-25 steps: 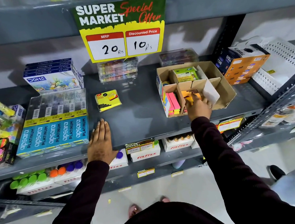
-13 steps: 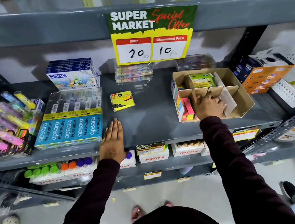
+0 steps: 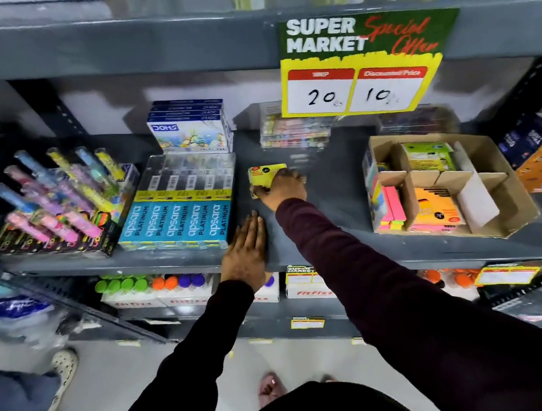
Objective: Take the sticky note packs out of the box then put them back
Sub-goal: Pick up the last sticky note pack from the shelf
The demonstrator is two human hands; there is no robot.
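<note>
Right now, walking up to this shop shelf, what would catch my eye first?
Probably the green and yellow special offer sign hanging from the upper shelf, with 20 and 10 handwritten on it. Below it, the right hand reaches across to a yellow sticky note pack lying alone mid-shelf, while the left hand rests flat on the shelf edge. At right sits an open cardboard box of bright packs.

A yellow sticky note pack [image 3: 264, 174] lies flat on the shelf, well left of the divided cardboard box [image 3: 492, 157].

Right hand [image 3: 282, 186] now out of box [image 3: 515, 206], on yellow pack [image 3: 264, 173].
</note>
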